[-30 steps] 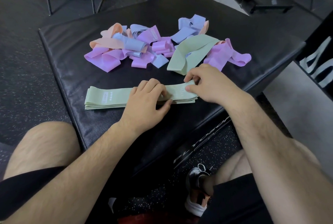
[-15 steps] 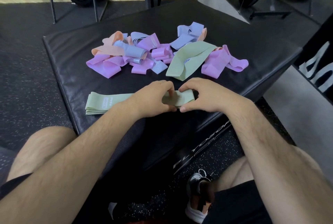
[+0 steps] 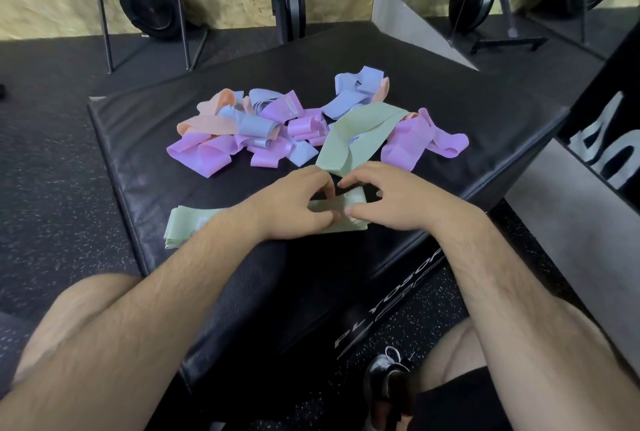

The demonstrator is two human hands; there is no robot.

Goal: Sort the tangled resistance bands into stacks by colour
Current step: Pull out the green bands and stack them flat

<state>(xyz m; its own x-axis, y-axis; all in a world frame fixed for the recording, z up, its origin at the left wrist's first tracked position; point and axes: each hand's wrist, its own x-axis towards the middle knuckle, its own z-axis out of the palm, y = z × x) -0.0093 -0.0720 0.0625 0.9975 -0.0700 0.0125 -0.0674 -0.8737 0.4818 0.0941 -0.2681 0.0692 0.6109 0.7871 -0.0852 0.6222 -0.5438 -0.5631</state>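
A flat stack of green bands [image 3: 187, 226] lies along the near edge of the black padded box [image 3: 145, 139]. My left hand [image 3: 294, 209] and my right hand [image 3: 391, 202] meet over the stack's right end, fingers curled, pinching the top green band between thumbs and fingertips. The hands hide much of that end. Just beyond them a loose green band [image 3: 356, 136] lies folded. Behind it sits the tangled pile of purple bands [image 3: 204, 153], blue bands [image 3: 256, 125] and an orange band [image 3: 207, 122]. More blue bands [image 3: 356, 87] and a purple band [image 3: 415, 143] lie to the right.
The box's right edge [image 3: 519, 160] drops to grey floor, and its front edge is at my knees. Speckled rubber floor [image 3: 52, 188] lies on the left. Black flywheel machines [image 3: 149, 4] stand along the back wall. My shoe [image 3: 388, 378] is below the box.
My left hand has slid right along the green stack until it meets my right hand at the stack's right end. The stack and the pile have stayed in place.
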